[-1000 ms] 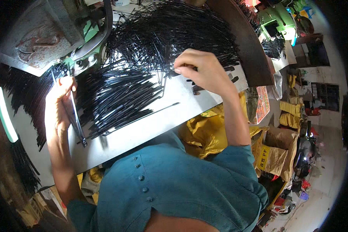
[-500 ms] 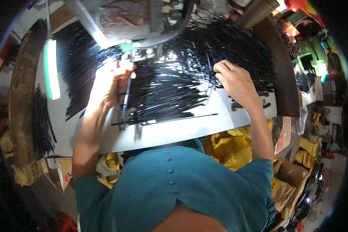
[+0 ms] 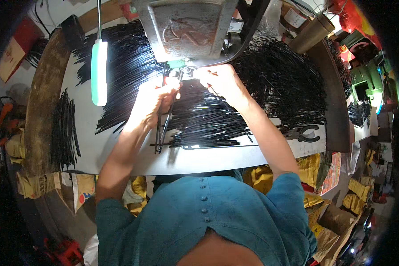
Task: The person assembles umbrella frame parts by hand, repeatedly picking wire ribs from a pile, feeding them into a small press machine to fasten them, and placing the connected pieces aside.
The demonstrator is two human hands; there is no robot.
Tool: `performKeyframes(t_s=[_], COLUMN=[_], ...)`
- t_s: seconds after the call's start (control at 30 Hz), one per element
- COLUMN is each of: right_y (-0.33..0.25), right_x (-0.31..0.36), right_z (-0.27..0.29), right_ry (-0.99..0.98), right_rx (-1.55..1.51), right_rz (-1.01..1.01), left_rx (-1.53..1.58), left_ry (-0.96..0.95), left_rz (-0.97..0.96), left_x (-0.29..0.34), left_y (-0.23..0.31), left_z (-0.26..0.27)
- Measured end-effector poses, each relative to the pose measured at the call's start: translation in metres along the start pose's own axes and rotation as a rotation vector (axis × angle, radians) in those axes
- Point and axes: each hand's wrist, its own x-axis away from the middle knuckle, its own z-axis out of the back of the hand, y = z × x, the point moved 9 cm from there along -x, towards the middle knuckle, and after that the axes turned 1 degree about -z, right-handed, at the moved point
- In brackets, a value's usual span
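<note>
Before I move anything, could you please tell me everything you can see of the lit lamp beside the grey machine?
The lamp is a slim, straight bar with a mint-green, plastic-looking housing and a glowing white face. It hangs nearly upright from a thin neck that runs out past the upper edge of the picture. It appears against the white tabletop and black rods; how high it hangs is unclear. Neither the left hand nor the right hand touches it.
</note>
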Motion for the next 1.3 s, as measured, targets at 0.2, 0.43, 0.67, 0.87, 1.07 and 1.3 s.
performKeyframes(t_s=[0.2, 0.43, 0.67, 0.87, 1.07, 1.3], right_y=[-0.001, -0.002, -0.004, -0.001, -0.005, 0.002], right_x=[-0.002, -0.003, -0.002, -0.003, -0.004, -0.006], right_z=[-0.003, -0.006, -0.006, -0.006, -0.008, -0.009], right_ry=[0.022, 0.021, 0.003, -0.013, -0.016, -0.001], right_rx=[-0.114, -0.09, -0.118, -0.127, -0.108, -0.126], right_rz=[-0.014, 0.011, 0.046, 0.034, 0.06, 0.033], left_rx=[0.001, 0.075, 0.134, 0.14, 0.119, 0.124], left_ry=[-0.056, -0.138, -0.159, -0.169, -0.124, -0.166], left_rz=[-0.019, -0.003, -0.004, 0.003, 0.007, 0.003], left_x=[0.005, 0.001, 0.0, 0.001, 0.003, -0.003], left_y=[0.007, 0.003, 0.0, 0.0, 0.003, -0.004], left_z=[-0.005, -0.007, -0.007, -0.009, -0.013, -0.009])
